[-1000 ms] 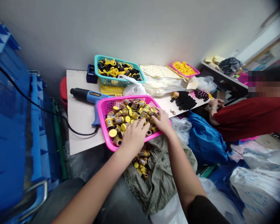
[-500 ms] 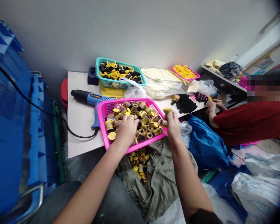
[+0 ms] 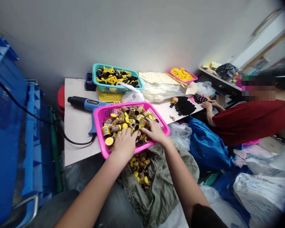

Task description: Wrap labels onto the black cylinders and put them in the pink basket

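A pink plastic basket (image 3: pixel 101 145) is filled with small yellow-and-brown printed cylinders (image 3: pixel 115 128), some with yellow lids and some showing dark open ends. My left hand (image 3: pixel 124 144) rests on the pieces at the basket's near side, fingers apart and tips among them. Over the near right rim reaches my right hand (image 3: pixel 156 130), its fingers and thumb spread across the cylinders. Neither hand visibly grips a piece, though some fingertips are partly hidden. Below the basket, a grey-green woven sack (image 3: pixel 161 186) gapes, with more of the same cylinders (image 3: pixel 140 167) inside.
A blue heat gun (image 3: pixel 92 104) lies left of the basket on the white table (image 3: pixel 76 148). Behind stands a teal basket (image 3: pixel 99 85) of black and yellow parts. Black pieces (image 3: pixel 184 106) lie to the right, near a co-worker in a red top (image 3: pixel 247 122). Blue crates (image 3: pixel 8 126) stand left.
My right hand has moved left from beside the basket into it; the cylinders it held are no longer in its fingers. My left hand stays among the pieces. The view has shifted slightly.
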Motion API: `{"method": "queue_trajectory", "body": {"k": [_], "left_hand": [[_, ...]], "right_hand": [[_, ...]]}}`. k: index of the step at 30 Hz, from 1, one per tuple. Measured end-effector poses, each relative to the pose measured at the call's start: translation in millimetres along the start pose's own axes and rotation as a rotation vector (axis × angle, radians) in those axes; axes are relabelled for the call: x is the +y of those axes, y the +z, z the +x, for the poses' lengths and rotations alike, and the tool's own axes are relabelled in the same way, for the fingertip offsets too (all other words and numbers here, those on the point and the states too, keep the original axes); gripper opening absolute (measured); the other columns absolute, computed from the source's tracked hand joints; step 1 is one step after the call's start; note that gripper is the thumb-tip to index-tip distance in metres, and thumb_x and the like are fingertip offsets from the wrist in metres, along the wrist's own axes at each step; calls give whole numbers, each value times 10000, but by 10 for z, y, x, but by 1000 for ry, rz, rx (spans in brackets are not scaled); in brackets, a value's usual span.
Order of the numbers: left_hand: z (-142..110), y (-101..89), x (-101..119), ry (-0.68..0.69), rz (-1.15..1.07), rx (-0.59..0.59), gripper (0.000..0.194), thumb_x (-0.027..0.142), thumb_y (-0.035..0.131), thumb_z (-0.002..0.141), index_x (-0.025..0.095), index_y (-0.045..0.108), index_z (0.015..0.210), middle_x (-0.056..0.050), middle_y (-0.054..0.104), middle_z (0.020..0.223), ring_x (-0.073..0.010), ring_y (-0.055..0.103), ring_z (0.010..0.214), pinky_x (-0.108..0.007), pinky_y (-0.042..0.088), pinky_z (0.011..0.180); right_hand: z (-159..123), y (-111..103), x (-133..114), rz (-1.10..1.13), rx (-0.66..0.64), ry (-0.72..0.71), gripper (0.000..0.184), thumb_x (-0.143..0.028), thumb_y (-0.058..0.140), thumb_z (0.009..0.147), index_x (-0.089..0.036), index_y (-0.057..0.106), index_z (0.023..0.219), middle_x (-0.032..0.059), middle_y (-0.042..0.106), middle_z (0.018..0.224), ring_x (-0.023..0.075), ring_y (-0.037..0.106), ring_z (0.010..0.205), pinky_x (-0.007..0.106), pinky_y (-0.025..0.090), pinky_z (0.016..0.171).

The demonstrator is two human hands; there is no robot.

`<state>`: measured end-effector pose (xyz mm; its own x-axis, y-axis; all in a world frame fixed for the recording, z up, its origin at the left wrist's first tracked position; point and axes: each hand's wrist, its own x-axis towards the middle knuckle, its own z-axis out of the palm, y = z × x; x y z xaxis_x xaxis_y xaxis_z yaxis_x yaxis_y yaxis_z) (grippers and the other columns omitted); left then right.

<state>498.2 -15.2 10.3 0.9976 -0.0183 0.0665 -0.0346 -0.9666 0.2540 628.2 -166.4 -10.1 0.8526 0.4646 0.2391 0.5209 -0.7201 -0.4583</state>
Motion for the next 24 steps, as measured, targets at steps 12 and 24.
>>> {"method": "queue_trajectory", "body": {"k": [12,24], "left_hand": [[144,5,-179,2,-87,52,222,316,440,935,157,573,1014,-124,625,1041,-266,548,1048,-386,455,876],[107,31,-331,-40,-38,124,463,354,632,804,181,524,1220,-121,536,1273,-327,478,1135,-457,367,978]], "right_hand": [[333,212,-28,-66,-183,32,421,-583,458,876,-181,558,949,111,635,891,249,601,833,371,457,796],[12,-182,-10,149,-58,-152,474,-438,581,830,-196,555,1236,93,596,1177,211,548,1113,379,408,1008]]}}
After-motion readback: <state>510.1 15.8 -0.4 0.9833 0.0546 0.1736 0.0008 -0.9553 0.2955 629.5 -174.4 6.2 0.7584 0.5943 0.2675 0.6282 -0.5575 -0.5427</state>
